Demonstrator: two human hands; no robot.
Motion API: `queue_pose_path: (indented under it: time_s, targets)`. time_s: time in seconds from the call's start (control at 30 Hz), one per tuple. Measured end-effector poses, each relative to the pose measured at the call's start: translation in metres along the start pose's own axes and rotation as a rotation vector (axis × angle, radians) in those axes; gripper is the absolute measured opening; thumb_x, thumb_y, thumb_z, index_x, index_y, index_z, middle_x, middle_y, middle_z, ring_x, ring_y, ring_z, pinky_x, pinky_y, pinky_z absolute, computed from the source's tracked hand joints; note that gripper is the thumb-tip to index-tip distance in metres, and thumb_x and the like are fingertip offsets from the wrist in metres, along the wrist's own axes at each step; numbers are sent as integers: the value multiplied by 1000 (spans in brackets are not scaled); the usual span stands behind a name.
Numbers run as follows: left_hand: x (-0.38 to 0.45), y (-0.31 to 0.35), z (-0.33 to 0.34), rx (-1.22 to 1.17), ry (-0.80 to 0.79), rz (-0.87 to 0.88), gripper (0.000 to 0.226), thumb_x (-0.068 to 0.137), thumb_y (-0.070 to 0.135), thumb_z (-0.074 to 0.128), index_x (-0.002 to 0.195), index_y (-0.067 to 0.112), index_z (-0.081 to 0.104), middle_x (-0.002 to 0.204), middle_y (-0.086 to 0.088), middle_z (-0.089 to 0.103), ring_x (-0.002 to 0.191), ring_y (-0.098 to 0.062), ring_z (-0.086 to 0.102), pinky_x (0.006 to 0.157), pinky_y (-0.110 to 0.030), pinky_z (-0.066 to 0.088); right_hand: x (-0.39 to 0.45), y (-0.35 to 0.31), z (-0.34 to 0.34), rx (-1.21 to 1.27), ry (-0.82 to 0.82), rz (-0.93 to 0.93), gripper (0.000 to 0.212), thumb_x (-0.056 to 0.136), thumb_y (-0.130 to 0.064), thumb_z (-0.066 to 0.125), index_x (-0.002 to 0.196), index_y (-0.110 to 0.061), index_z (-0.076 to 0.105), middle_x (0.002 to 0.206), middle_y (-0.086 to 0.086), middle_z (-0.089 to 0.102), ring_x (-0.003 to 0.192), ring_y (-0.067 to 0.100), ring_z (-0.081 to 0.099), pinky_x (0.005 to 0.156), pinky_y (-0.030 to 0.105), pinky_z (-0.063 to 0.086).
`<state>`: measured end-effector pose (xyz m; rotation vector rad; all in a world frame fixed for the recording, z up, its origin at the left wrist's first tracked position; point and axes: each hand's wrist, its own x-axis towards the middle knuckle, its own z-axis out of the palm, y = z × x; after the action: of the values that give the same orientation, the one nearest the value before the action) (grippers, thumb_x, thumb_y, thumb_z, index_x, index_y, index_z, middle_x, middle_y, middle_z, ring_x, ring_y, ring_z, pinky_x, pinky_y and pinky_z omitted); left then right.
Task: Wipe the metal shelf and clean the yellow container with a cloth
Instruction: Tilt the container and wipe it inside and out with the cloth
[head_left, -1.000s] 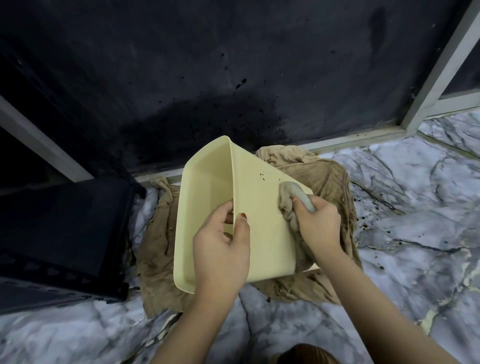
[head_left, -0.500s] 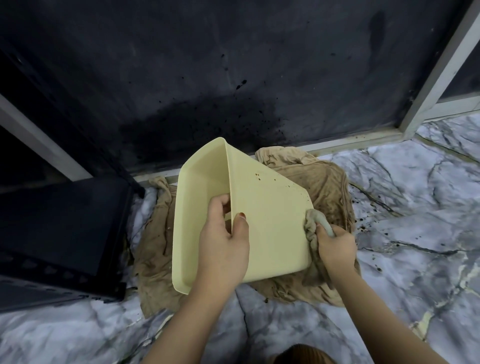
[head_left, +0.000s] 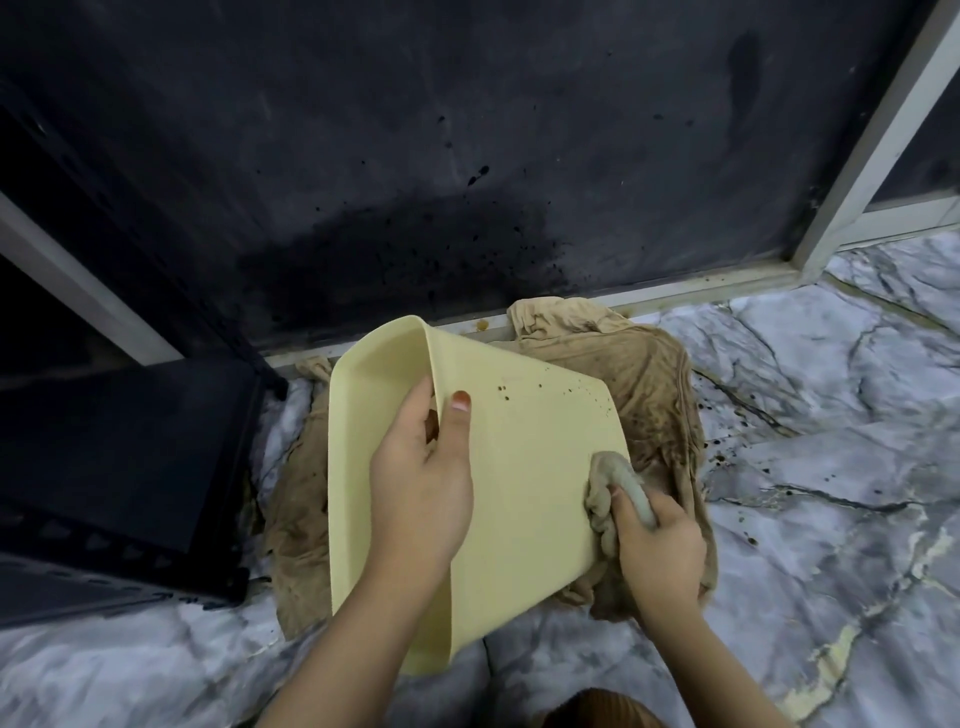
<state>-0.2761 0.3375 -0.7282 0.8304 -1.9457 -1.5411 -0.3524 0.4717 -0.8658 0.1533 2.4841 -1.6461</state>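
A dark wall panel (head_left: 415, 156), spattered with black specks and a darker stain low down, is seen filling the upper field, bounded by pale frame bars (head_left: 878, 130). Below it a grey-veined marble floor (head_left: 831, 467) is recorded, with dark droplets scattered to the right. A black metal shelf (head_left: 119, 467) is noted at lower left, standing on the floor just beside the wall.

A large brown cloth (head_left: 654, 395) is spread on the floor against the wall base. Over it the yellow container (head_left: 530, 478) is held tilted on its side, opening turned left, outer wall facing the camera; small brown spots are observed near its upper right corner.

The container's rim is gripped by the left hand (head_left: 421, 499), thumb on the outside wall, fingers curled inside. A bunched grey rag (head_left: 618, 483) is clenched in the right hand (head_left: 660, 551) and pressed against the container's right edge, at its lower half.
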Motion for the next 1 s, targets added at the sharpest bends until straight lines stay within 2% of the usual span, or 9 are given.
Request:
queue_pose_path:
  time_s: [0.13, 0.2, 0.27, 0.47, 0.6, 0.7, 0.8, 0.9, 1.0]
  targets:
    - [-3, 2, 0, -10, 28, 25, 26, 94, 24, 48, 94, 46, 62, 79, 19, 73, 69, 5, 64, 58, -5, 46, -13, -22, 3, 55, -14, -82, 15, 85, -23, 62, 80, -10, 66, 75, 10, 63, 74, 23, 56, 60, 30, 38]
    - [-4, 2, 1, -12, 33, 42, 25, 94, 23, 49, 101, 43, 63, 83, 18, 74, 73, 3, 66, 61, -7, 48, -18, -36, 4, 92, -11, -182, 12, 84, -20, 64, 77, -10, 67, 73, 6, 62, 72, 12, 56, 62, 24, 41]
    - [-5, -1, 2, 11, 27, 54, 25, 94, 22, 49, 107, 38, 63, 85, 17, 74, 75, 1, 68, 63, -10, 50, -24, -53, 6, 109, -27, -295, 8, 83, -18, 65, 77, -13, 67, 72, -2, 59, 76, 4, 55, 60, 9, 38]
    - [-11, -5, 8, 92, 0, 96, 31, 94, 21, 48, 96, 50, 59, 79, 22, 70, 66, 1, 62, 58, -9, 47, -24, -88, 12, 138, -64, -485, 3, 82, -17, 66, 82, -18, 69, 72, -14, 54, 72, -4, 54, 62, 3, 37]
    - [-11, -5, 6, 102, -10, 108, 31, 94, 20, 48, 97, 49, 58, 81, 19, 70, 61, 0, 60, 55, -11, 47, -13, -90, 12, 163, -83, -450, 12, 83, -17, 64, 75, -26, 64, 75, -8, 60, 77, 0, 56, 63, 4, 38]
    - [-10, -6, 4, 90, -6, 105, 31, 94, 18, 48, 98, 48, 58, 77, 25, 69, 65, 5, 62, 56, -6, 46, 1, -85, 12, 129, -73, -380, 10, 85, -19, 62, 75, -21, 65, 76, -1, 62, 71, 4, 56, 60, 6, 39]
    - [-10, -7, 4, 77, 1, 101, 30, 94, 17, 48, 101, 44, 59, 76, 30, 68, 66, 9, 62, 58, -4, 45, 21, -75, 11, 92, -31, -276, 19, 86, -21, 59, 69, -13, 63, 62, 2, 57, 58, 7, 49, 50, 12, 36]
    - [-9, -10, 4, 57, 24, 92, 29, 95, 17, 47, 102, 41, 62, 77, 29, 70, 67, 7, 63, 59, -6, 48, 36, -60, 9, 100, -7, -129, 31, 86, -22, 58, 56, -25, 53, 51, -6, 48, 51, 9, 42, 49, 24, 31]
    - [-6, -12, 3, 39, 53, 71, 26, 95, 19, 47, 109, 32, 64, 81, 24, 71, 69, 4, 64, 61, -12, 51, 45, -41, 6, 77, 35, -32, 39, 86, -20, 57, 50, -29, 44, 49, -2, 44, 53, 17, 40, 50, 28, 28]
